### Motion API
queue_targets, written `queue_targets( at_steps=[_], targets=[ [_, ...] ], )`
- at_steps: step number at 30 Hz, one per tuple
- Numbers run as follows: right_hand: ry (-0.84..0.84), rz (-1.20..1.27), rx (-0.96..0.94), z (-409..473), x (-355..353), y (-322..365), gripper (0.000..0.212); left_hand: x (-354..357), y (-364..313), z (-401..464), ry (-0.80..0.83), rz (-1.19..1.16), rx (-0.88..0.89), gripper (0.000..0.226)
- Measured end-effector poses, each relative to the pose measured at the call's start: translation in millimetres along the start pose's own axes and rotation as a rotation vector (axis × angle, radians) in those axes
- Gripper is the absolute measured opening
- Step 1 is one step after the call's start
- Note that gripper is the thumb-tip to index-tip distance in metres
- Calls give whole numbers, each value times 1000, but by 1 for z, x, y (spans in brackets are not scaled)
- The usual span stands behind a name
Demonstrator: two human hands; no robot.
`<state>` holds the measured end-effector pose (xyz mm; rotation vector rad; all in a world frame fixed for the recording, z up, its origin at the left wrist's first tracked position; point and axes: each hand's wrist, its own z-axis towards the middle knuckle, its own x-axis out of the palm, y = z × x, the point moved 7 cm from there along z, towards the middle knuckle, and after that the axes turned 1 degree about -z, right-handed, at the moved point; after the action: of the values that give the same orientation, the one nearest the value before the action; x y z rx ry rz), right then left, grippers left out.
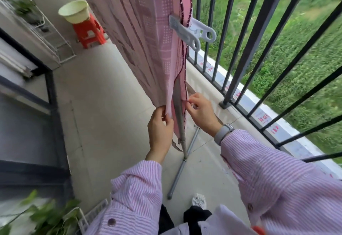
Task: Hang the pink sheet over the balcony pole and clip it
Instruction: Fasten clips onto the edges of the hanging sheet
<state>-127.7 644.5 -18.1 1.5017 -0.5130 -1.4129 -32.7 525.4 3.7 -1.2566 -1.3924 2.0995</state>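
Hanging down the middle of the view, the pink sheet (140, 36) is already draped in two layers, with a white clip (192, 29) biting its near edge high up, so the job is judged to be in its tidying stage: the person is squaring the lower corners. Starting at the left, the left hand (160, 127) is pinching the pale front layer's bottom edge between thumb and curled fingers. Just to its right, the grey upright of the drying stand (182, 134) is showing through the gap between the layers, its foot bar running across the balcony floor (114, 105). Further right, the right hand (200, 112) is gripping the rear layer's dark-stitched hem with bent fingertips, a watch at its wrist, while the black railing (259, 31) is standing beyond.

The next move probably calls for drawing both hems level and taut, then checking whether another clip is needed.

The pole carrying the sheet is lying above the frame, so how the cloth is sitting on it cannot be told. The sheet's far end is also running out of sight, and the railing bars are blurring.
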Motion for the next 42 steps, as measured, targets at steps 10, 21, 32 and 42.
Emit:
queue_targets(
  at_steps=[10, 21, 32, 42],
  targets=[
    [-67, -195, -219, -41, -22, 2, 21, 14, 1, -13, 33, -87, -8, 7],
    [47, 11, -136, -34, 8, 1, 27, 19, -1, -2, 87, -56, 15, 12],
    [190, -76, -154, -41, 8, -6, 32, 20, -22, 4, 17, 50, -39, 16],
    [161, 302, 560, -76, -2, -72, 27, 14, -16, 2, 53, 37, -16, 26]
  ],
)
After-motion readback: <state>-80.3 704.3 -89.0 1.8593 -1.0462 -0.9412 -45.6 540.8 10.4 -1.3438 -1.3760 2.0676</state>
